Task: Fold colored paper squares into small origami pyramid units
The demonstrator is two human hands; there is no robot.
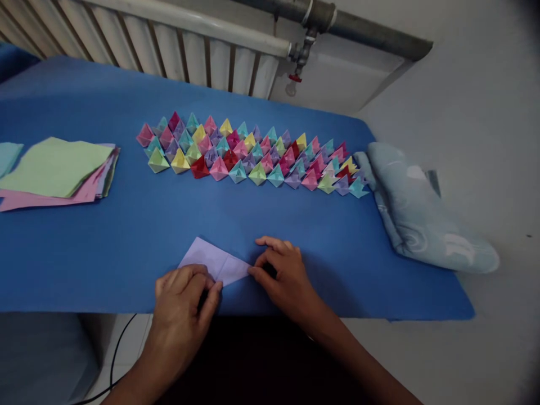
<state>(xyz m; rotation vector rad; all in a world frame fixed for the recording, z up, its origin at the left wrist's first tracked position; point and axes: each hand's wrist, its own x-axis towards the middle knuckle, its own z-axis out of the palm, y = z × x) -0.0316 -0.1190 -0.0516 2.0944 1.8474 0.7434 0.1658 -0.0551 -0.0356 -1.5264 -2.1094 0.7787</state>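
A folded sheet of lavender origami paper (225, 269) lies near the front edge of the blue table, with a crease across it and a point toward the right. My left hand (185, 292) presses on its lower left part, fingers curled and thumb on the paper's edge. At the right tip, my right hand (280, 273) pinches the paper between thumb and forefinger. Beyond both hands stand several rows of small folded paper pieces (257, 173) in pink, yellow, green, purple, red and turquoise. Part of the lavender paper is hidden under my left hand.
On the left lies a stack of coloured paper sheets (59, 166), green on top. A folded grey-green blanket (422, 208) rests at the table's right end. Behind the blue table (126, 242) are a white radiator (189, 53) and a pipe with a red valve (295, 77).
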